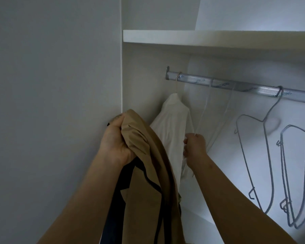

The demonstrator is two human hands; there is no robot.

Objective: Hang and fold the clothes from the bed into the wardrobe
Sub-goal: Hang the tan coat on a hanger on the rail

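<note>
Because the left grip (116,140) clamps the tan garment (148,164) at 8 o'clock, below the rail (218,83), the right grip (195,146), curled round the thin white hanger (204,110) at 4 o'clock of the white shirt (173,124), should unhook it upward, then thread one shoulder first.

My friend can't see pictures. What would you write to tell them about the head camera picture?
A person's left hand holds a tan garment with black trim, while the right hand pinches a white hanger on the wardrobe rail, beside a hung white shirt. Empty grey wire hangers hang farther right.
</note>
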